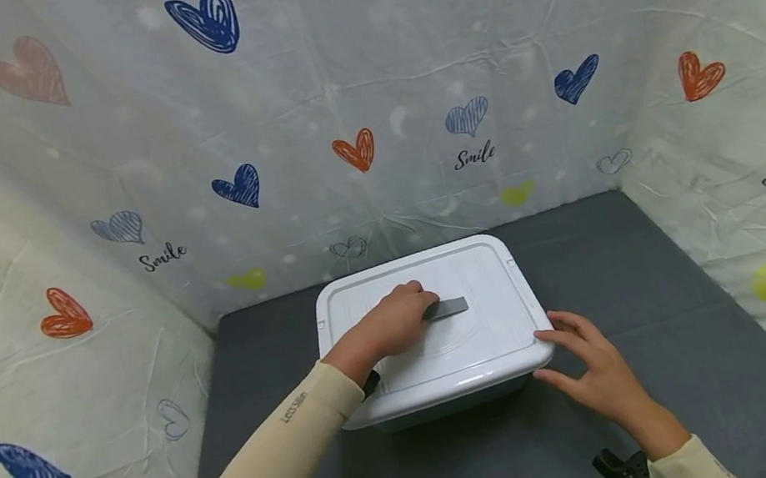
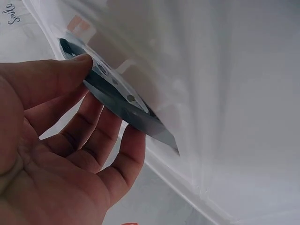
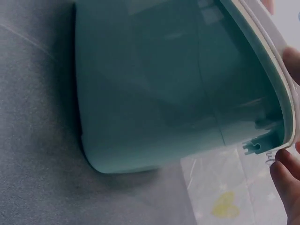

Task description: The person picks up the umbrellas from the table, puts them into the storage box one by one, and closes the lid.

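A white lid [image 1: 487,268] covers a teal plastic box [image 3: 154,84] on the grey table. Over the lid's middle, my left hand [image 1: 398,319] pinches a flat grey packet-like thing [image 1: 449,307] between thumb and fingers. The left wrist view shows this packet [image 2: 133,112] with a pale printed face close to the lid; whether it touches the lid is unclear, and its exact kind cannot be made out. My right hand [image 1: 595,368] rests at the lid's front right corner, fingers spread and lightly bent along the rim. A small teal catch [image 3: 258,145] shows beneath the rim.
The dark grey table [image 1: 692,356] runs around the box. Behind and on both sides hangs a pale cloth [image 1: 394,34] printed with hearts and "Smile". A black wrist device [image 1: 619,468] sits at my right wrist.
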### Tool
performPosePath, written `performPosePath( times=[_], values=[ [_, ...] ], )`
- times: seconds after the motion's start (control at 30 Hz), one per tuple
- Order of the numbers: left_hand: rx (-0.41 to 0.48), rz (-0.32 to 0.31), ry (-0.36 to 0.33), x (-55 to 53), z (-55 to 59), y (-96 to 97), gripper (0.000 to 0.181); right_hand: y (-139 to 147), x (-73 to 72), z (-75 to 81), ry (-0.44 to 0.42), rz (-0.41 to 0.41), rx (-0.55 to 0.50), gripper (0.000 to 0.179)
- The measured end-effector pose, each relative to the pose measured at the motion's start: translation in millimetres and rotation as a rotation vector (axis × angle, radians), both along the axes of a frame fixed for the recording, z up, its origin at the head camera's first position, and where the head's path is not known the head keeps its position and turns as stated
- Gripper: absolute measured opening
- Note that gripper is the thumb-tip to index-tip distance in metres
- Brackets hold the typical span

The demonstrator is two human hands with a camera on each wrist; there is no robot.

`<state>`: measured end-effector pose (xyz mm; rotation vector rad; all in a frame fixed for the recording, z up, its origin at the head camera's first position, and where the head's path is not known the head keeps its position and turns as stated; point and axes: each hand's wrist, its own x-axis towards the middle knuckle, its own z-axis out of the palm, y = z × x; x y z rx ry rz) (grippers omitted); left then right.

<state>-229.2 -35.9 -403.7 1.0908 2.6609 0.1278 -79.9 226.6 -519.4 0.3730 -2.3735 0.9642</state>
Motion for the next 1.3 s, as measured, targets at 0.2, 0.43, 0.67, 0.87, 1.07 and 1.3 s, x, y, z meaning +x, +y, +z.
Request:
performPosePath(
  times=[0.2,0.43,0.67,0.87,1.07,1.3],
  values=[
    [-0.017,0.019,0.013,-1.7,-7.8,-0.9,0.035,-1.9,-2.7,-0.8,0.089,-0.003,0.006,0.053],
    [-0.012,0.03,0.009,-3.7,-12.0,0.5,0.035,0.6,-3.5,-2.3,0.059,-0.022,0.001,0.053],
    [-0.008,0.055,0.003,-4.5,-11.0,1.8,0.036,3.2,-7.6,-1.1,0.025,-0.012,-0.006,0.05],
    [0.015,0.069,-0.016,-4.6,-13.5,-3.4,0.039,3.2,-10.1,-0.1,0.025,0.002,-0.005,0.051],
    [0.09,0.043,-0.057,-0.5,-12.3,-15.9,0.039,7.7,-15.2,-1.9,0.043,0.01,0.008,0.049],
    [0.137,0.111,-0.089,6.0,-3.9,-38.8,0.047,16.4,-28.3,8.8,0.069,0.006,0.051,0.042]
  ],
)
